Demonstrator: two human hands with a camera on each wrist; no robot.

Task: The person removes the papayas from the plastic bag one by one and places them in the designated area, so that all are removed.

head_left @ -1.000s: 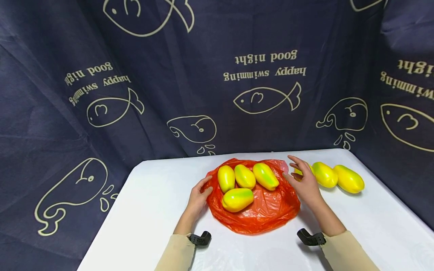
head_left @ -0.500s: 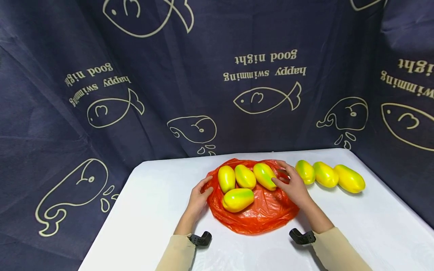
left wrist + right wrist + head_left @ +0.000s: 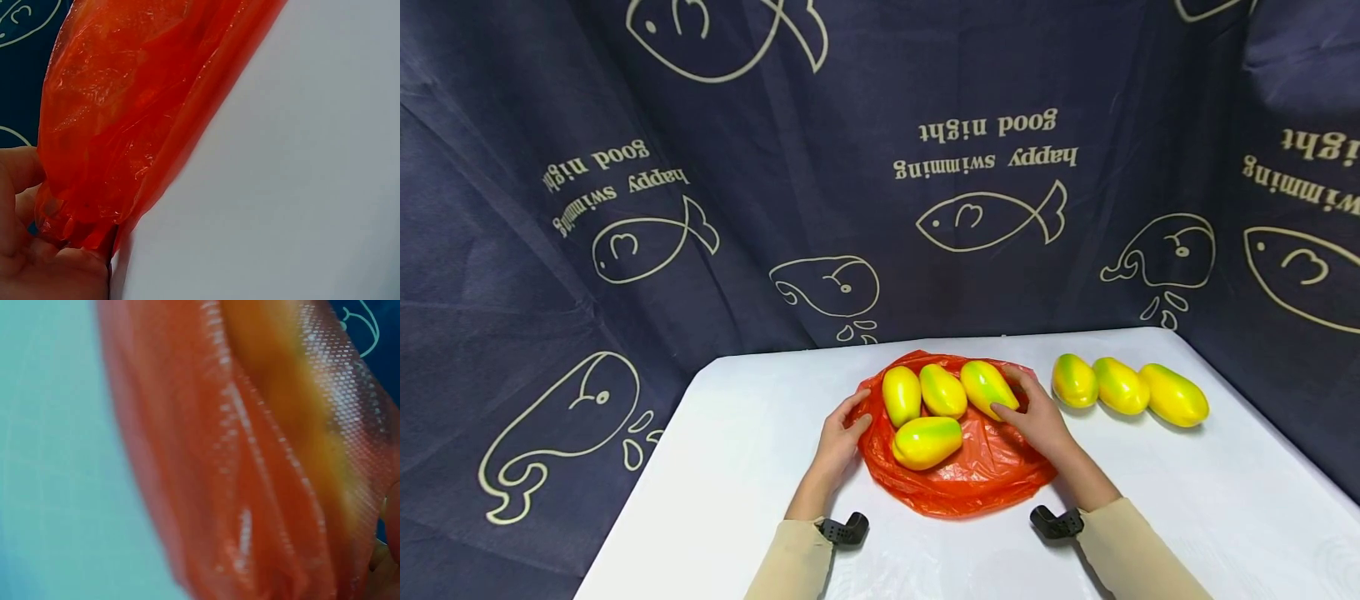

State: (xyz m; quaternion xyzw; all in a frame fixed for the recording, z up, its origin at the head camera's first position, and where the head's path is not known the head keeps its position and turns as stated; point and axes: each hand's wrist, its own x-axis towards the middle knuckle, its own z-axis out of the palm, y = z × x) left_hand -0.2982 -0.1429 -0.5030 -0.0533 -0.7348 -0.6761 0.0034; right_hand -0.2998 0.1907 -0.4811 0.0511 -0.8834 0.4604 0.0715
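Observation:
A red plastic bag (image 3: 992, 475) lies spread with its mouth open, several yellow-green papayas in it. My left hand (image 3: 837, 437) pinches the bag's left rim; in the left wrist view, thumb and fingers (image 3: 22, 172) close around bunched red film. On the other side, my right hand (image 3: 1037, 421) reaches over the bag's right rim. Its thumb and fingers straddle the lower right end of the rightmost papaya in the bag (image 3: 985, 385). Red film (image 3: 187, 456) covers most of the right wrist view, yellow fruit (image 3: 269, 362) showing behind it, with fingertips at the right edge.
Three more papayas stand in a row on the white table (image 3: 737, 467), right of the bag: a near one (image 3: 1074, 382), a middle one (image 3: 1121, 387) and an outer one (image 3: 1174, 396). A dark printed curtain (image 3: 850, 183) hangs behind the table.
My right hand has moved left from beside the row of three papayas, over the bag's right rim to the papaya inside. My left hand stays at the bag's left rim.

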